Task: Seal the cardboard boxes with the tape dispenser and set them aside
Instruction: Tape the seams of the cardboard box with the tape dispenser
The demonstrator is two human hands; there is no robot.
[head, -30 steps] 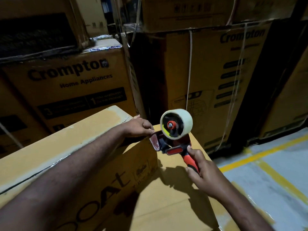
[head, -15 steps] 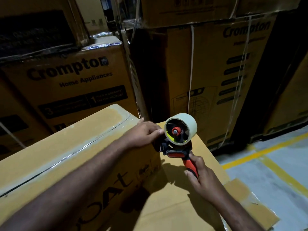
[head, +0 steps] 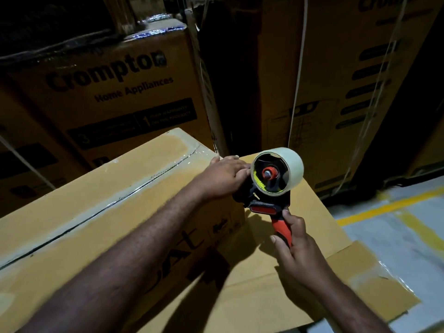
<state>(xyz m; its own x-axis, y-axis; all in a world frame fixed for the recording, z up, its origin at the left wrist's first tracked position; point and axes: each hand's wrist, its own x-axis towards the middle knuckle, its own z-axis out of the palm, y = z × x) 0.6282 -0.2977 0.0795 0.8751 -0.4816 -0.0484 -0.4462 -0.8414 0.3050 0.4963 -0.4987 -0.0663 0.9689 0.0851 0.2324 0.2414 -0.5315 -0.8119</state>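
Observation:
A red and black tape dispenser [head: 271, 195] with a roll of clear tape [head: 288, 171] stands upright above the right-hand end of the tall cardboard box [head: 101, 200]. My right hand [head: 298, 251] grips its red handle from below. My left hand [head: 225, 179] lies on the box's top right corner, its fingers curled against the front of the dispenser; what the fingertips hold is hidden. A taped seam [head: 134, 191] runs along the tall box's top. A lower, flatter box [head: 276, 292] lies beneath the dispenser, one flap [head: 374, 280] sticking out to the right.
Stacks of large printed cartons [head: 125, 92] strapped with white bands [head: 298, 75] wall off the back and left. To the right lies grey floor [head: 408, 224] marked with yellow lines [head: 374, 210].
The dispenser has dropped closer to the tall box's end. My left hand has slid right from the box corner up against the dispenser's front. The view has moved nearer.

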